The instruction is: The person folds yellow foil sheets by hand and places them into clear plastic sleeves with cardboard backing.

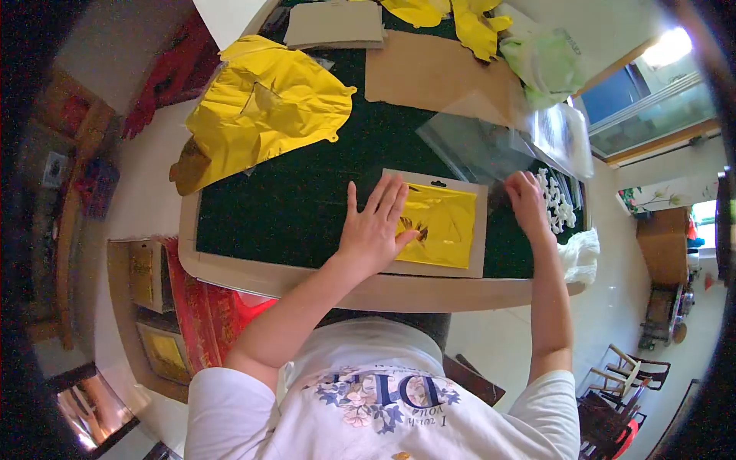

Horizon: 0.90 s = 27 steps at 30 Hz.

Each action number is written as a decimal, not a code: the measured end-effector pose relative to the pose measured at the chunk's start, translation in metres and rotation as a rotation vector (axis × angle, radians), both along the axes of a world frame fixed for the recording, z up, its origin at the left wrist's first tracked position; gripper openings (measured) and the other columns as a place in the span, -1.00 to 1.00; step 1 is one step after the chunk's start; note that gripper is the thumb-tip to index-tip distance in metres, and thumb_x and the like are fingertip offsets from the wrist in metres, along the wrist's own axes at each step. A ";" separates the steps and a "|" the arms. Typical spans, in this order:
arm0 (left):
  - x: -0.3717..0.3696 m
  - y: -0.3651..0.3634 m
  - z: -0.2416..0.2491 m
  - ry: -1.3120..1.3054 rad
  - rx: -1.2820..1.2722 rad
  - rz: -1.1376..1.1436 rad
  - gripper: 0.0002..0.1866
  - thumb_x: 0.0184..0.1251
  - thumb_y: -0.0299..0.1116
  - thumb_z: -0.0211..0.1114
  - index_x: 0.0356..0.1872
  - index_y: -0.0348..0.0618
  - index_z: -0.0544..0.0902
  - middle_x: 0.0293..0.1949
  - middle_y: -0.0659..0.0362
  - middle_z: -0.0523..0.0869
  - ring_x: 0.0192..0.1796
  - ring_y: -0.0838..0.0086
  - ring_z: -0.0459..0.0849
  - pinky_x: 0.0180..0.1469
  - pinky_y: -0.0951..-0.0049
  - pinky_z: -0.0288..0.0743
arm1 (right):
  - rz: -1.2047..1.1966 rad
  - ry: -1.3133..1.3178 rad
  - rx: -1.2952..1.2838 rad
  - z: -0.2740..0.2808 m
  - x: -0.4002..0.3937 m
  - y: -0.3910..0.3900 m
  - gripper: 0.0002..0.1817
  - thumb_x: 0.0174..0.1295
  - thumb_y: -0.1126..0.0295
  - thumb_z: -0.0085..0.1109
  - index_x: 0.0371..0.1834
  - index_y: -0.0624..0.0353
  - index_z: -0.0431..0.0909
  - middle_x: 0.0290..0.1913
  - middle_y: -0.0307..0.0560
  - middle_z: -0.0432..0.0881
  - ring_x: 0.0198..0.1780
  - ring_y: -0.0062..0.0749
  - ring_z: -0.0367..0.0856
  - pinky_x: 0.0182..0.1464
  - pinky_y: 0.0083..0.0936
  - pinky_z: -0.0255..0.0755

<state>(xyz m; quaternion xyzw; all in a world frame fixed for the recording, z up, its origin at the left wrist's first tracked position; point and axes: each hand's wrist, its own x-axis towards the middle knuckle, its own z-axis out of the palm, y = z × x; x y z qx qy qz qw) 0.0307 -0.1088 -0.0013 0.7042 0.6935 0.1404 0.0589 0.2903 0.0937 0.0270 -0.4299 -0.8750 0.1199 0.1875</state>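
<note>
My left hand (376, 222) lies flat with fingers spread on the left part of a folded yellow foil sheet (445, 222). Under the foil is a brown cardboard card (479, 199) with a dark hanging slot at its top edge. My right hand (527, 201) is closed in a pinch at the lower right corner of a clear plastic bag (471, 142), which is raised and smeared by motion. Just right of that hand lie several small white plastic pieces (558, 201). The fingertips of my right hand are partly hidden.
A large crumpled yellow foil piece (276, 107) covers the table's left side. Cardboard sheets (333, 24) and more yellow foil (479, 27) lie at the back. A stack of clear bags (566, 134) is at right. An open carton (149, 318) stands on the floor at left.
</note>
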 end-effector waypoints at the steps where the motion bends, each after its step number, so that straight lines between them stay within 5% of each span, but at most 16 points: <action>1: 0.000 0.000 -0.001 -0.001 0.004 0.000 -0.17 0.35 0.11 0.08 0.47 -0.24 0.11 0.54 0.06 0.03 0.58 0.29 -0.10 0.44 -0.35 -0.25 | 0.004 -0.023 0.018 0.001 0.000 0.001 -0.90 0.18 0.48 0.22 -0.31 0.25 0.51 -0.27 0.06 0.53 -0.14 0.01 0.53 -0.08 -0.22 0.43; 7: 0.000 0.000 -0.002 -0.010 0.021 0.005 -0.16 0.35 0.12 0.08 0.47 -0.24 0.11 0.53 0.06 0.03 0.58 0.29 -0.10 0.44 -0.33 -0.28 | 0.053 0.033 -0.125 0.003 -0.014 -0.006 -0.71 0.04 0.33 0.42 -0.32 0.25 0.53 -0.27 0.00 0.53 -0.18 -0.08 0.53 -0.09 -0.32 0.45; 13: 0.000 0.001 -0.004 0.002 0.001 0.001 -0.16 0.36 0.13 0.06 0.48 -0.22 0.07 0.54 0.06 0.03 0.58 0.29 -0.11 0.45 -0.33 -0.29 | 0.080 -0.052 -0.333 0.017 -0.013 0.003 -0.72 0.01 0.37 0.44 -0.32 0.24 0.54 -0.28 -0.03 0.53 -0.23 -0.21 0.56 -0.16 -0.37 0.48; 27: 0.000 0.000 -0.001 0.004 -0.011 -0.002 -0.16 0.36 0.10 0.09 0.49 -0.20 0.05 0.55 0.08 -0.01 0.58 0.29 -0.09 0.43 -0.35 -0.25 | 0.050 -0.004 -0.312 0.025 -0.009 0.004 -0.84 0.12 0.44 0.28 -0.29 0.28 0.60 -0.39 0.01 0.65 -0.35 -0.25 0.63 -0.23 -0.40 0.51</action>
